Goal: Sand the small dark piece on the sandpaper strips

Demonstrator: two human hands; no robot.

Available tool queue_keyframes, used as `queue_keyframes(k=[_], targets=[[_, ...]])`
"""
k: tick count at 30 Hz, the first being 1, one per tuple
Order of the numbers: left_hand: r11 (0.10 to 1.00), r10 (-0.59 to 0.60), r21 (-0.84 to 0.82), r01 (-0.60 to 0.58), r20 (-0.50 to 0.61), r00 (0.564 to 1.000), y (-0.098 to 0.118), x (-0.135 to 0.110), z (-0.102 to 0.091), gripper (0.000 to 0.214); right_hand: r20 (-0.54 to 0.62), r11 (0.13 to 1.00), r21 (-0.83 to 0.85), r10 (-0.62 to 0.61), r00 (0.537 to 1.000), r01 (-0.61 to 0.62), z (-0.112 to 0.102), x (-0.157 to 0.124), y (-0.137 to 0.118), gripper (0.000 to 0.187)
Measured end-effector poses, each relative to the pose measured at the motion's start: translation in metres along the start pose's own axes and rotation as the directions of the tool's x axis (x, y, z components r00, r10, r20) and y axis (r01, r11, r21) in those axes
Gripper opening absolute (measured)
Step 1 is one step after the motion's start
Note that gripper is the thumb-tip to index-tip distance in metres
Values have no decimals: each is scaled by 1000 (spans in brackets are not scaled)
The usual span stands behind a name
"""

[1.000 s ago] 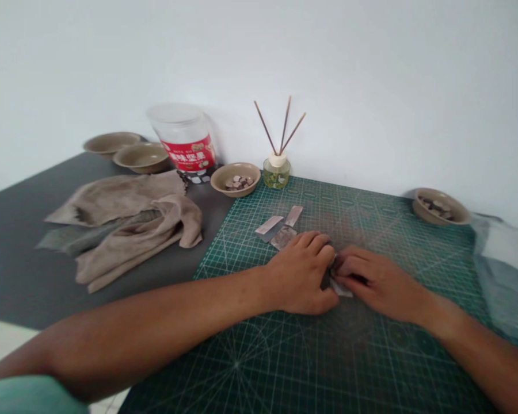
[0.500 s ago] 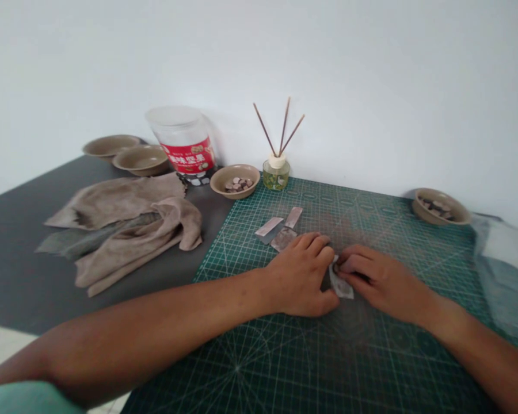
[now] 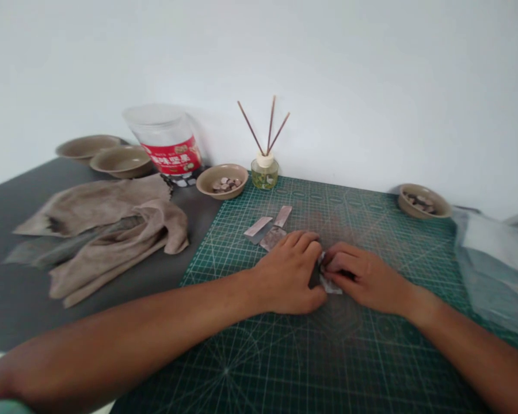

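Observation:
On a green cutting mat (image 3: pixel 259 351) my right hand (image 3: pixel 356 276) pinches a small pale grey strip (image 3: pixel 331 286) between thumb and fingertips. The strip looks like thin cloth or paper; its upper end is hidden by those fingers. Close beside it, to the left, my left hand (image 3: pixel 287 273) rests palm down with bent fingers and the thumb near the strip's lower end. What lies under its fingertips is hidden. Just beyond the left knuckles lie a brownish square patch (image 3: pixel 271 238) and two pale strips, one slanting left (image 3: pixel 258 226) and one more upright (image 3: pixel 283 216).
A bowl of small pieces (image 3: pixel 222 181) and a reed diffuser (image 3: pixel 265 172) stand at the back; another filled bowl (image 3: pixel 423 201) is back right. Crumpled brownish cloth (image 3: pixel 112 230), a clear plastic tub (image 3: pixel 168 144) and two bowls (image 3: pixel 123 162) occupy the left. A plastic bag (image 3: pixel 494 270) lies right.
The whole view has shifted, so most things appear a little further left. The hands keep nearly the same pose; the right fingers now cover more of the pale strip.

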State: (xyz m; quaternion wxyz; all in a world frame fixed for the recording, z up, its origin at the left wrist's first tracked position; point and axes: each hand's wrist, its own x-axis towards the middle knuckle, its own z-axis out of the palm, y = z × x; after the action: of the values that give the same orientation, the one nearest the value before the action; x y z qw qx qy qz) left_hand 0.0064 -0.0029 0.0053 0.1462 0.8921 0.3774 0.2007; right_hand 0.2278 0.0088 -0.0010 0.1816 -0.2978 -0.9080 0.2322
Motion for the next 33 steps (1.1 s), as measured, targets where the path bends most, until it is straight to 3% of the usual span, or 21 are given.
queue_keyframes(k=[2, 4, 6, 8, 9, 14, 16, 19, 21, 23, 26, 28, 29, 30, 32, 33], targets=[[986, -6, -168, -7, -82, 997, 0, 0, -7, 33, -23, 999, 34, -12, 1000, 13, 0, 0, 2, 8], [903, 10, -423, -80, -167, 986, -2, 1, -14, 26, -47, 999, 45, -23, 999, 25, 0, 0, 2, 8], [716, 32, -686, -128, -151, 988, -4, 3, -17, 17, -72, 999, 26, -36, 997, 38, 0, -1, 1, 7], [503, 13, -862, -60, -62, 998, -7, 7, -14, 17, -80, 999, -6, -38, 996, 38, 1, -1, 0, 6], [442, -31, -897, 1, -14, 999, -8, 9, -11, 22, -79, 999, -17, -35, 996, 33, 1, -1, 0, 5], [475, -325, -839, 265, 112, 939, -10, 17, 1, 43, -84, 996, -67, -61, 995, 55, 4, 1, 5, 3], [403, -363, -873, 276, 125, 924, -10, 19, 3, 35, -138, 989, -119, -105, 985, 89, 5, 1, 7, 4], [231, -367, -960, 157, 63, 928, -9, 22, 5, 29, -321, 980, -192, -106, 941, 45, 4, 2, 0, 5], [111, -340, -992, 56, 15, 940, -6, 24, 4, 37, -465, 967, -251, -87, 881, -36, 4, 2, -13, 7], [-36, -305, -998, 48, 56, 951, 1, 24, 0, 37, -536, 936, -350, -167, 827, -38, 3, 2, -30, 17], [-339, -141, -910, 239, 300, 943, 20, 20, -9, 51, -366, 828, -533, -408, 836, 171, -1, 6, -40, 47], [-472, -13, -833, 288, 334, 943, 35, 16, -16, 56, -290, 814, -554, -383, 877, 173, -9, 12, -31, 57], [-506, 29, -817, 275, 302, 953, 40, 13, -19, 59, -346, 848, -525, -292, 892, 74, -14, 15, -24, 59], [-524, 54, -812, 257, 270, 961, 45, 12, -22, 63, -464, 888, -451, -152, 873, -85, -18, 18, -18, 59], [-529, 54, -820, 218, 223, 973, 48, 12, -23, 69, -704, 916, -231, 76, 706, -328, -24, 20, -17, 59], [-519, 43, -828, 211, 221, 974, 48, 14, -22, 68, -764, 919, -163, 112, 636, -358, -23, 20, -25, 59]])
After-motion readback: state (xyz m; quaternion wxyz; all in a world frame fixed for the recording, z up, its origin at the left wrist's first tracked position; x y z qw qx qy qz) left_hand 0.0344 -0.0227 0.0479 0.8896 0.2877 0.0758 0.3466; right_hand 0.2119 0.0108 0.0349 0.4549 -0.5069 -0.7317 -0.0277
